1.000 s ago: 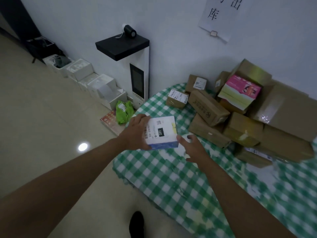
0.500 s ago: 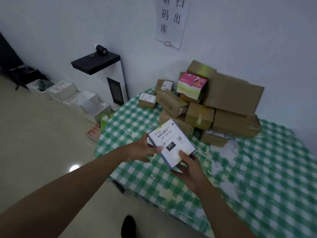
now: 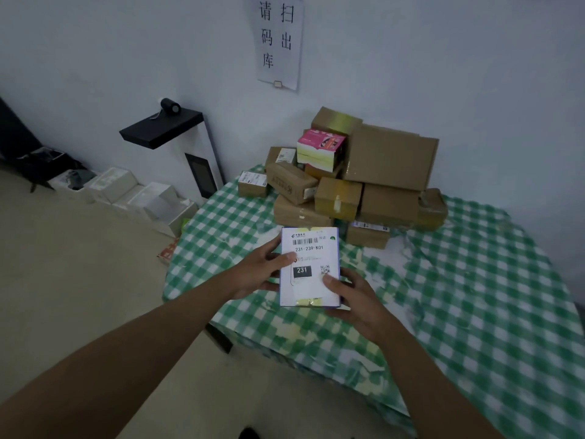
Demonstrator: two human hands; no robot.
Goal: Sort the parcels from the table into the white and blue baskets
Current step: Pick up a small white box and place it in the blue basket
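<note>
while both hands hold it above the near left corner of the table (image 3: 474,312), the white parcel (image 3: 309,267) faces up, label showing, a flat glossy box. left hand (image 3: 259,274) grips its left edge, right hand (image 3: 354,296) curls round its lower right corner. checked green cloth (image 3: 459,280) lies wrinkled, bare to the right. taped cardboard boxes (image 3: 364,179) crowd the far edge against the wall (image 3: 474,74). open floor (image 3: 79,264) spreads left.
</note>
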